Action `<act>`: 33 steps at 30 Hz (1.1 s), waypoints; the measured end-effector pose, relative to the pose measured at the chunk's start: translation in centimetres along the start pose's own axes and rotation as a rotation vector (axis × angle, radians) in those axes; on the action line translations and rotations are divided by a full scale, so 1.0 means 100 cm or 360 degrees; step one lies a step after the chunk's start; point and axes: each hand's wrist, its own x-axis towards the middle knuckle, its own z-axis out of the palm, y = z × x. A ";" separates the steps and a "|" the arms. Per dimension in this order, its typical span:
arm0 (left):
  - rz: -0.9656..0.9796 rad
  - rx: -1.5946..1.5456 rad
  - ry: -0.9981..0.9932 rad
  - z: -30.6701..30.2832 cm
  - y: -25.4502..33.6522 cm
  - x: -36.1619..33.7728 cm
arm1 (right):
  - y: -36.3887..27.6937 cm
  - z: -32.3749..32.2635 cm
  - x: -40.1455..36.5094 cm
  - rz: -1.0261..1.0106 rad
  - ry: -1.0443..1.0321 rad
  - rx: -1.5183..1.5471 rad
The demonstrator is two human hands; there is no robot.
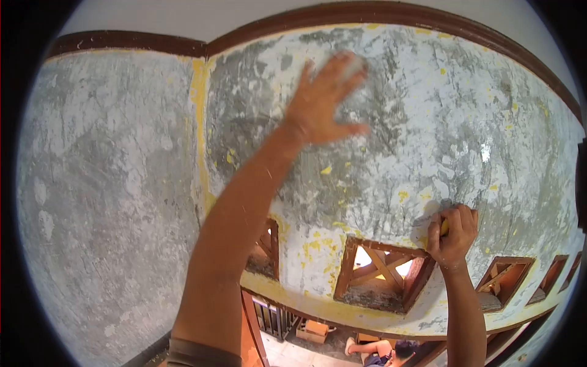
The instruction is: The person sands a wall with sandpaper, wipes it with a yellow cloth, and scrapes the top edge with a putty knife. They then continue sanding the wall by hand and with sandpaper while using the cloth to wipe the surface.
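Note:
My left hand (324, 101) is spread against or just over the upper part of the scraped grey and white wall (440, 122); its fingers are apart, slightly blurred, with nothing in them. Lower right, my right hand (454, 235) has its fingers curled round a small yellow object (444, 227) against the wall, just above the right corner of a brown-framed vent opening (382, 272). Most of the yellow object is hidden by the fingers. Yellow paint patches show on the wall around both hands.
Brown trim (367, 12) runs along the wall's top. A yellow-streaked corner (199, 122) meets the left wall. More framed openings (504, 281) line the lower wall. Far below, a person (382, 352) sits near cardboard boxes (315, 329) and a dark railing (273, 318).

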 end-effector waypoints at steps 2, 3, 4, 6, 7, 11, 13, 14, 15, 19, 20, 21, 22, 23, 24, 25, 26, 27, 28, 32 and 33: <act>-0.0470 0.0118 -0.0045 -0.005 -0.044 0.001 | -0.001 -0.002 0.000 0.0013 -0.0021 -0.0001; -0.1071 0.0006 0.0090 0.011 -0.067 0.000 | -0.001 -0.001 0.001 -0.0013 -0.0008 0.0014; -0.1328 -0.0042 0.0169 0.016 -0.066 -0.002 | -0.001 -0.002 0.001 -0.0029 0.0007 0.0030; -0.1553 -0.0069 0.0225 0.015 -0.045 -0.009 | 0.000 -0.002 0.001 -0.0010 0.0017 0.0022; -0.0951 -0.0014 0.0158 0.011 -0.015 -0.021 | -0.001 -0.002 0.001 -0.0023 0.0011 0.0025; 0.0322 -0.0017 -0.0019 0.005 -0.043 -0.040 | -0.002 0.000 0.000 0.0001 0.0055 0.0016; -0.0556 0.0079 0.0145 0.019 -0.082 -0.031 | -0.004 -0.001 -0.001 0.0022 0.0036 0.0017; -0.0888 0.0045 0.0185 0.021 -0.081 -0.029 | -0.003 -0.001 -0.002 0.0030 0.0040 0.0005; -0.1214 0.0012 0.0234 0.026 -0.077 -0.025 | -0.003 0.001 -0.001 0.0038 0.0051 -0.0010; -0.0329 0.0120 0.0066 0.002 0.007 -0.063 | -0.003 0.000 -0.001 0.0030 0.0043 0.0009; 0.0104 -0.0076 -0.0161 -0.005 0.017 -0.077 | -0.002 0.001 0.001 0.0021 0.0067 -0.0004; 0.0538 -0.0271 -0.0397 -0.008 0.020 -0.082 | -0.001 0.001 0.000 -0.0001 0.0075 -0.0001; 0.0538 -0.0020 -0.0461 -0.017 0.004 -0.074 | -0.001 0.001 -0.001 -0.0026 0.0059 0.0015; 0.0529 -0.0028 -0.0464 -0.012 -0.020 -0.070 | -0.001 0.002 -0.001 -0.0028 0.0048 0.0016; -0.0194 0.0011 -0.0184 0.001 -0.046 -0.071 | -0.002 0.002 -0.001 -0.0002 0.0042 0.0010; -0.0907 0.0059 0.0104 0.002 -0.051 -0.069 | -0.003 0.001 -0.002 0.0028 0.0044 0.0003; -0.1080 0.0005 0.0194 0.004 -0.050 -0.072 | -0.004 0.000 -0.003 0.0037 0.0044 0.0003; -0.1074 0.0007 0.0198 0.009 -0.042 -0.080 | -0.003 0.000 -0.002 0.0029 0.0036 0.0008; -0.0711 0.0030 0.0068 -0.001 -0.011 -0.085 | -0.003 0.000 -0.001 0.0015 0.0028 0.0017; 0.0448 -0.0065 -0.0370 -0.014 -0.012 -0.113 | -0.001 0.002 -0.001 -0.0013 0.0055 0.0006; 0.0438 -0.0069 -0.0382 -0.010 -0.033 -0.117 | -0.002 0.002 -0.001 -0.0009 0.0048 0.0009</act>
